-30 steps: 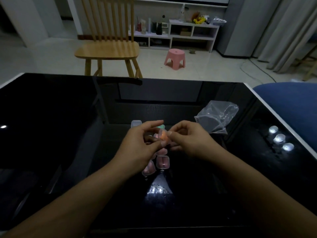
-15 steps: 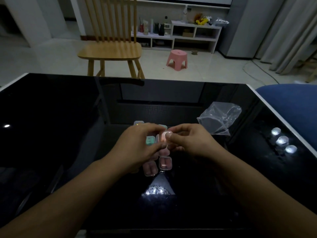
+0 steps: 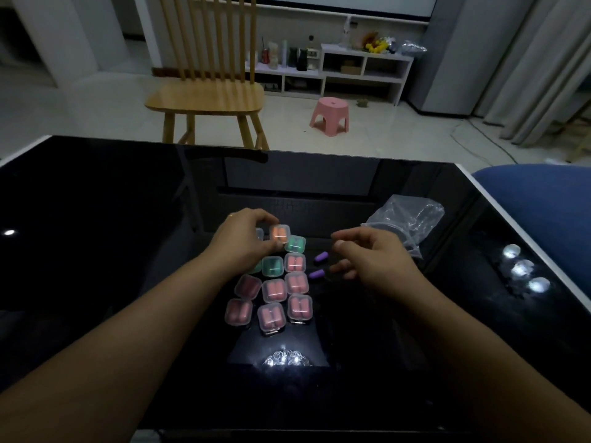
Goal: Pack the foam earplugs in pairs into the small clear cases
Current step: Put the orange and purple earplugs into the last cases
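Observation:
My left hand point(image 3: 243, 241) pinches a small clear case with orange earplugs point(image 3: 279, 234) at the far end of a block of cases on the black table point(image 3: 96, 251). Below it lie several closed cases: green ones point(image 3: 295, 244) and pink ones point(image 3: 274, 290). An empty clear case point(image 3: 259, 234) peeks out behind my left fingers. Two loose purple earplugs point(image 3: 320, 257) point(image 3: 316, 274) lie on the table just right of the block. My right hand point(image 3: 367, 260) hovers beside them with loosely curled fingers, holding nothing.
A crumpled clear plastic bag point(image 3: 404, 220) lies at the right, behind my right hand. A blue cushion point(image 3: 540, 203) borders the table's right edge. Beyond the far edge stand a wooden chair point(image 3: 208, 97) and a pink stool point(image 3: 331, 115).
Both hands held the orange case together before. My right hand has let go and moved right; my left hand has carried the case to the far end of the block.

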